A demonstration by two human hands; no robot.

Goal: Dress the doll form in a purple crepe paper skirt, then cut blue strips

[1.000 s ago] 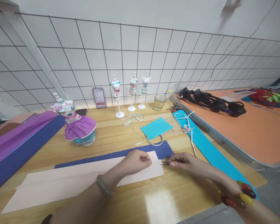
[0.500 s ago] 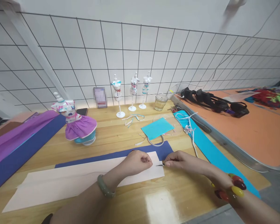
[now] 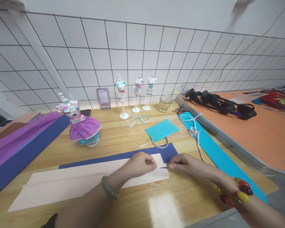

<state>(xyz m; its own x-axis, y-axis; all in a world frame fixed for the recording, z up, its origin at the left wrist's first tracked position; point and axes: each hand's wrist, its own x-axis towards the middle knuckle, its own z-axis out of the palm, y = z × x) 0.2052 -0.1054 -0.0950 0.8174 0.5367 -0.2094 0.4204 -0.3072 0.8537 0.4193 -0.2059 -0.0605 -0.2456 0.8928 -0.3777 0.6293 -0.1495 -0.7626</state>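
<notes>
My left hand [image 3: 141, 164] rests over the pale pink strip [image 3: 68, 180], its thumb and fingers pinched together on something too small to make out. Just right of it, my right hand [image 3: 181, 162] is closed on a small dark pointed tool [image 3: 164, 167], whose tip points left above the strip's right end. A small gap separates the tool's tip from my left fingers. Under the pink strip lies a dark blue piece [image 3: 169, 152], showing along the back and right. Whether a thread runs between the hands cannot be seen.
Behind stand three small white mannequins [image 3: 122, 91] and a glass [image 3: 165, 104]. A mannequin in a purple skirt [image 3: 85, 128] is at the left. A turquoise rectangle [image 3: 162, 129] and grey ring [image 3: 161, 145] lie beyond my hands. A long turquoise strip [image 3: 218, 148] lies right.
The whole view has shifted slightly, with things appearing a little farther right. The tool's blade now looks thinner, seen at another angle. Both hands keep nearly the same pose.
</notes>
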